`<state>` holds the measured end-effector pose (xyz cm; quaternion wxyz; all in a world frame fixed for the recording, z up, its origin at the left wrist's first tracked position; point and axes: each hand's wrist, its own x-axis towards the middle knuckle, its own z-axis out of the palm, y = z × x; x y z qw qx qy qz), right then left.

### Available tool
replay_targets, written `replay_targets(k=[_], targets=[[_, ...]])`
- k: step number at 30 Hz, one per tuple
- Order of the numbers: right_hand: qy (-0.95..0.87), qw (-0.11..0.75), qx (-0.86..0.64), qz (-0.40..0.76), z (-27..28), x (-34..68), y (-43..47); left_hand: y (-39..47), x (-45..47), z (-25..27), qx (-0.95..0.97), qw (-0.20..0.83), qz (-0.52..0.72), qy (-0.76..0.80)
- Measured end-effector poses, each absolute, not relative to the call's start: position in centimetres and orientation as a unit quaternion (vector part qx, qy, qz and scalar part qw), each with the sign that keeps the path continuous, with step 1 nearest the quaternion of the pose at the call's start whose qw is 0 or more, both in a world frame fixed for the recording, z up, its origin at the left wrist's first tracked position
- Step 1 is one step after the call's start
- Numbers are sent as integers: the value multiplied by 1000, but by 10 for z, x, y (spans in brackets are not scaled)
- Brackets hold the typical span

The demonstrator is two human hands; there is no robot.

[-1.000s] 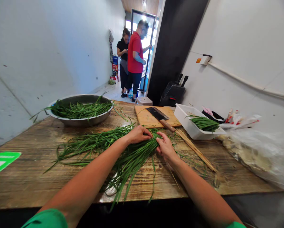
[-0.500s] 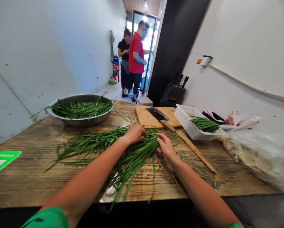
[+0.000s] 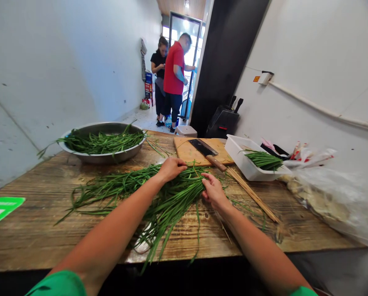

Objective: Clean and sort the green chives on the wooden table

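A loose pile of long green chives (image 3: 141,189) lies spread across the wooden table (image 3: 33,230). My left hand (image 3: 171,167) rests on the far end of the pile, fingers curled into the stalks. My right hand (image 3: 213,190) sits at the right side of the same bunch, fingers pinching a few stalks. A bundle of bamboo skewers (image 3: 251,194) lies just right of my right hand.
A steel basin (image 3: 100,156) with chives stands at the back left. A cutting board (image 3: 190,154) carries a cleaver (image 3: 206,150). A white tray (image 3: 248,166) holds cut chives, with plastic bags (image 3: 334,197) beside it. Two people (image 3: 171,78) stand at the far doorway.
My left hand has slid a little left and farther away along the chives. My right hand has barely shifted. The person in red has turned toward the door.
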<state>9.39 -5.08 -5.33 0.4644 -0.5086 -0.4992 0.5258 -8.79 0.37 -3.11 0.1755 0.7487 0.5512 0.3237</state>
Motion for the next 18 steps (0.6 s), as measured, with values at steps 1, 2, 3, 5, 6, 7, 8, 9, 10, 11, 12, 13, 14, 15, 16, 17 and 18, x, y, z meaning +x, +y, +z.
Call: replay_targets(k=[1, 2, 3, 5, 6, 7, 8, 9, 10, 11, 12, 13, 14, 15, 16, 17, 18], targets=[[-499, 465, -508, 526, -53, 94, -51, 4, -88, -32, 744, 190, 328, 550], [-500, 465, -507, 525, -53, 94, -51, 4, -87, -32, 740, 202, 330, 550], [-500, 464, -508, 525, -52, 94, -51, 4, -87, -32, 737, 210, 330, 551], [-502, 461, -511, 524, -52, 94, -52, 4, -87, -32, 737, 217, 324, 553], [-502, 460, -511, 524, -51, 94, -52, 3, -87, -32, 739, 220, 319, 551], [-502, 461, -510, 526, -51, 93, -52, 3, -87, -31, 741, 224, 316, 548], [-500, 462, -508, 527, -51, 93, -52, 3, -86, -31, 743, 229, 315, 544], [-499, 464, -506, 529, -51, 93, -52, 2, -86, -31, 743, 236, 315, 541], [-499, 466, -503, 530, -51, 93, -52, 2, -86, -30, 742, 240, 317, 540], [-498, 467, -502, 531, -51, 93, -52, 2, -85, -30, 740, 241, 319, 541], [-499, 467, -500, 531, -51, 93, -51, 2, -85, -31, 738, 238, 321, 544], [-501, 466, -500, 531, -51, 93, -51, 2, -84, -31, 737, 234, 322, 546], [-503, 465, -500, 530, -51, 93, -51, 2, -84, -31, 738, 230, 322, 547], [-504, 464, -500, 529, -51, 93, -51, 1, -83, -32, 738, 230, 321, 546], [-504, 465, -501, 528, -51, 93, -51, 1, -83, -32, 739, 233, 321, 544], [-505, 465, -501, 528, -51, 93, -52, 1, -82, -33, 740, 237, 321, 541], [-504, 466, -500, 528, -50, 93, -52, 1, -82, -33, 739, 241, 322, 540]])
